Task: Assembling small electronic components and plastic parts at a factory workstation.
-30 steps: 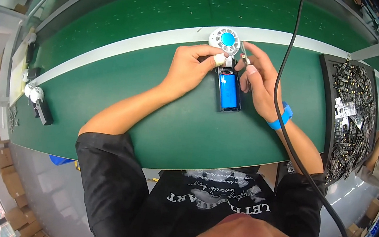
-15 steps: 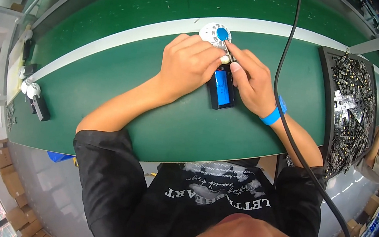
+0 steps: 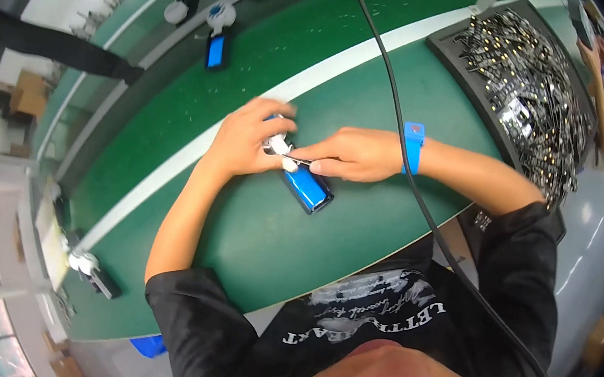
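On the green bench lies a handheld device with a white rounded head (image 3: 276, 144) and a black body holding a blue block (image 3: 308, 188). My left hand (image 3: 243, 138) curls round the white head from the left, covering most of it; its upper fingers are blurred. From the right, my right hand (image 3: 353, 153) pinches a thin dark strip (image 3: 299, 161) between thumb and forefinger, where the head meets the body. What kind of piece the strip is, I cannot make out. A blue band (image 3: 412, 148) circles my right wrist.
A black tray (image 3: 445, 48) heaped with small wired circuit parts stands at the far right. A black cable (image 3: 390, 70) hangs across the view. Similar devices sit on the green belt (image 3: 216, 49) and at the bench's left end (image 3: 100, 280). Another person's arm (image 3: 601, 103) shows beyond the tray.
The view has swung, and the device now lies slanted in it. My left hand has shifted over the white head, hiding its blue disc. My right hand still pinches at the joint.
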The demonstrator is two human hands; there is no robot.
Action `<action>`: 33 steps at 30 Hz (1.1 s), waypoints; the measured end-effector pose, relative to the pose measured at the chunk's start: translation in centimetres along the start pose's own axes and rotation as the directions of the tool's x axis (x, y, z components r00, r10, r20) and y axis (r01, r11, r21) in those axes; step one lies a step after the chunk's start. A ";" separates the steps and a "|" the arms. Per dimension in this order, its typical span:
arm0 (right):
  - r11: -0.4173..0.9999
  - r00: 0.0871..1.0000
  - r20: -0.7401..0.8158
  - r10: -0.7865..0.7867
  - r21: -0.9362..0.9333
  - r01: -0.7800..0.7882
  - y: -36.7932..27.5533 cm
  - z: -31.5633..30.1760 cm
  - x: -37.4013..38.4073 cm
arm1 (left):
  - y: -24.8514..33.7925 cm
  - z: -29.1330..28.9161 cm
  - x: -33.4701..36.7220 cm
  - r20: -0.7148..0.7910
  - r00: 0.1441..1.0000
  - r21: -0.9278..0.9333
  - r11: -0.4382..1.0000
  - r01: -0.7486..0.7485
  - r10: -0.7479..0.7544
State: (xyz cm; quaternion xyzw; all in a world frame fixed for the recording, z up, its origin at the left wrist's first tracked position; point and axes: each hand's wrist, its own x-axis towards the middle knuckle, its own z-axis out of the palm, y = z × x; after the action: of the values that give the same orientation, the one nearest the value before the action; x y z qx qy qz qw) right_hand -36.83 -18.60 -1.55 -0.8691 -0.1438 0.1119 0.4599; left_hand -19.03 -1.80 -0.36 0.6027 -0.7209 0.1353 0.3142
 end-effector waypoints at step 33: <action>0.928 0.840 -0.517 0.166 0.371 0.045 3.6 -2.5 -2.9 | -4.7 2.7 -5.2 0.125 0.580 -0.565 0.422 0.709 -0.805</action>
State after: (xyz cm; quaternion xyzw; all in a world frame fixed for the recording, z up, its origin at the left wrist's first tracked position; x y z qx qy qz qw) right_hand -38.23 -23.45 -2.96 -0.7674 0.0430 -0.0971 0.6323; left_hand -14.99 -0.41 -6.49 0.7279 -0.3468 -0.1892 0.5604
